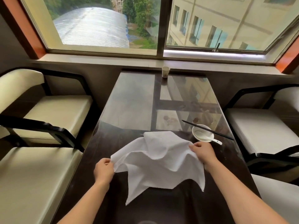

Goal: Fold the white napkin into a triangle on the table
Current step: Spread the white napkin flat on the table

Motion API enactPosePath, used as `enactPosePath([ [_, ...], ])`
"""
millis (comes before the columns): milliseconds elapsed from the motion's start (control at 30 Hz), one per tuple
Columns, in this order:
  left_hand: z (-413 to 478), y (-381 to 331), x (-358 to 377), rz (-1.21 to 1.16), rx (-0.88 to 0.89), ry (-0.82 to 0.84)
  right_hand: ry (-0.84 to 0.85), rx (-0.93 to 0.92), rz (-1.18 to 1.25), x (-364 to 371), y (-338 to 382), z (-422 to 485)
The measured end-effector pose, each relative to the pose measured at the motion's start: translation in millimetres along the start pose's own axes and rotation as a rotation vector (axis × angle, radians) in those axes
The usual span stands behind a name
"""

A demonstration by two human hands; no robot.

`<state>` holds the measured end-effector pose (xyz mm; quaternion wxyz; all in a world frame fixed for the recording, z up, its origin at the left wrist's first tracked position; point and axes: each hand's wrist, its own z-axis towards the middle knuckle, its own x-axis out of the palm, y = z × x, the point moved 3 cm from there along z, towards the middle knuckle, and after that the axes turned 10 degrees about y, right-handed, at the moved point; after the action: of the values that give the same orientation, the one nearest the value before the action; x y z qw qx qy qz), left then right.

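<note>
Paper cup (pixel 165 72) upright at the far end, by the window (pixel 103 25). White bowl (pixel 202 133) at right with spoon (pixel 207 138) inside, black chopsticks (pixel 208 129) laid across its rim. Cream cushioned chairs (pixel 48 113) along both sides.

The left hand (pixel 104 169) and the right hand (pixel 203 152) each pinch 1 edge of the white napkin (pixel 159 162), which hangs rumpled over the dark table (pixel 132 101). A bowl (pixel 203 132) with 2 chopsticks (pixel 208 130) stands near the right hand.

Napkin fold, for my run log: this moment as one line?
left hand: grips napkin edge | right hand: grips opposite edge | napkin: rumpled, unfolded | table
</note>
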<state>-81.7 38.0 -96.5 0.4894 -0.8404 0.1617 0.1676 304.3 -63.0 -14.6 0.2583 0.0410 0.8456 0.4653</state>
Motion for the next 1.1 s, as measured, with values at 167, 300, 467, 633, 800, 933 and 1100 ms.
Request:
enactPosePath([
  [167,-3,19,-7,-0.21,-0.125,0.037,0.096,0.107,0.174,-2,-53,-21],
  [300,-32,29,-4,-0.325,-0.192,0.077,0.078,0.163,0.013,-11,-110,-49],
  [467,-88,51,19,-0.153,-0.195,0.168,-0.042,0.196,-0.239,-21,-143,-63],
  [633,-112,58,39,0.735,0.089,0.275,-0.09,0.127,-0.094,-16,-133,-71],
  [800,-109,53,35,0.447,0.18,0.179,-0.082,0.071,0.024,-17,-111,-87],
  [933,-102,60,14,-0.105,0.028,0.227,-0.094,0.054,0.032,-24,-105,-107],
  [1100,-103,78,-15,-0.321,-0.045,0.131,-0.053,0.12,-0.029,-23,-119,-131],
])
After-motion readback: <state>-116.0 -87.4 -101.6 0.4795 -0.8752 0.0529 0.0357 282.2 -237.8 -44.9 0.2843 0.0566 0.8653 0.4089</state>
